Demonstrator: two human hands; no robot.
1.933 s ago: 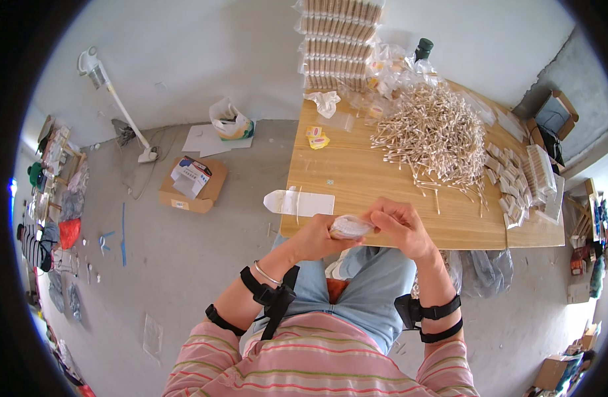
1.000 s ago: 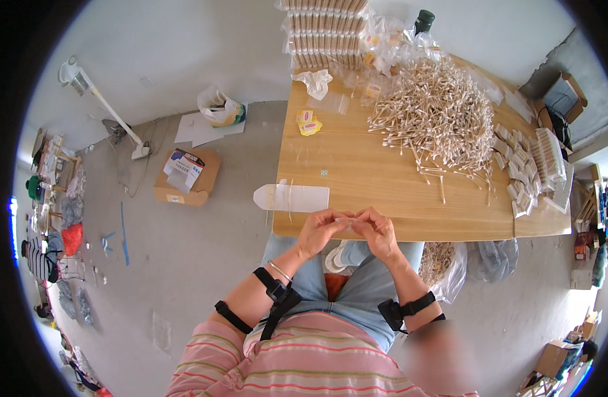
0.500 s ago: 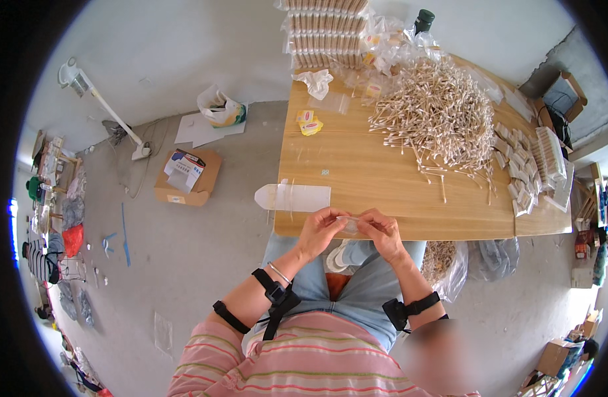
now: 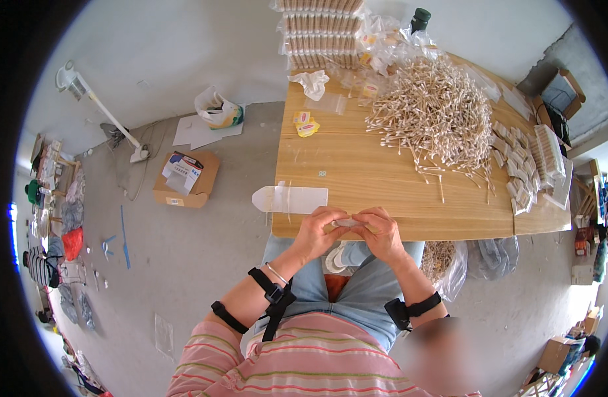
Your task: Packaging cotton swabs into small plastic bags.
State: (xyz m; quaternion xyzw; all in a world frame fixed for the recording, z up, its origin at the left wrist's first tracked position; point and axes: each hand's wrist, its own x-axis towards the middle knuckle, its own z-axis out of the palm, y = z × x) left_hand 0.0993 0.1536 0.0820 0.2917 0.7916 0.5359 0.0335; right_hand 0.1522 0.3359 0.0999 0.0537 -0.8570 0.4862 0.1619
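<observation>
The left hand (image 4: 317, 233) and right hand (image 4: 385, 236) of a seated person meet fingertip to fingertip, thumbs and fingers pinching opposite ends of a small whitish packet (image 4: 346, 223) at the near edge of a wooden table (image 4: 377, 182). Fingers cover part of the packet, and its contents cannot be made out. Just beyond the left hand lies a white card (image 4: 310, 200) with one tapered end, thin pale strips crossing it.

Farther back on the tabletop, yellow-and-white labels (image 4: 306, 127) overlap near a flat clear plastic bag (image 4: 327, 104) and a crumpled white sheet (image 4: 310, 84). A broad heap of cotton swabs (image 4: 436, 109) spreads to the right, a few strays trailing toward the person. Small white-and-tan bundles (image 4: 516, 165) cluster along the table's right side, while layers of packed swabs (image 4: 322, 41) rise at the back, near a dark green container (image 4: 420, 20).

Below the tabletop on the right, a clear bag of swabs (image 4: 439, 258) sits beside a grey plastic bag (image 4: 492, 258). Across the concrete floor at left are an open cardboard box (image 4: 207, 188) and, against the wall, a white stick vacuum (image 4: 109, 112).
</observation>
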